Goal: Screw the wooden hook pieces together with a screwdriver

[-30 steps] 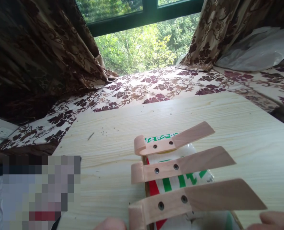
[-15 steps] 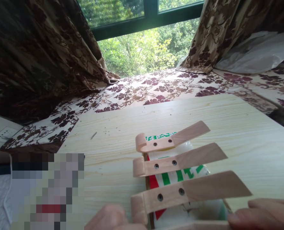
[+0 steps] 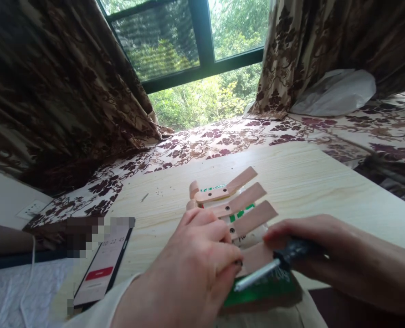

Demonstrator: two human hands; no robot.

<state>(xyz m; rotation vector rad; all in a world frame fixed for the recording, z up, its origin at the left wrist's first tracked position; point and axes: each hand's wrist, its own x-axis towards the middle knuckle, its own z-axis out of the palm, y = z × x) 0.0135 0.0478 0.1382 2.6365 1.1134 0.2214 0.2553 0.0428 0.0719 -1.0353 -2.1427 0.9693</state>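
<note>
My left hand (image 3: 195,259) lies over the left ends of several pale bent wooden strips (image 3: 257,214), its fingers curled and closed. Thumb and forefinger pinch around a small dark screw (image 3: 238,263) at the nearest strip (image 3: 257,257). In my right hand (image 3: 311,241) is a screwdriver (image 3: 258,274), gripped by its dark handle; the metal shaft points down and left, its tip beside my left fingertips and apart from the screw. Dark screws show on the farther strips. Beneath the strips lies a green and white printed package (image 3: 264,287), partly hidden.
A phone (image 3: 101,269) lies on the wood-grain tabletop (image 3: 346,205) at left. Small bits and a thin dark piece (image 3: 145,197) are scattered farther back. A white plastic bag (image 3: 335,93) rests on the patterned cloth (image 3: 219,136) below the window.
My left hand has come over the strips and closed at the nearest one. The right hand now shows a screwdriver. The view has shifted, making the strips look smaller, with more phone visible.
</note>
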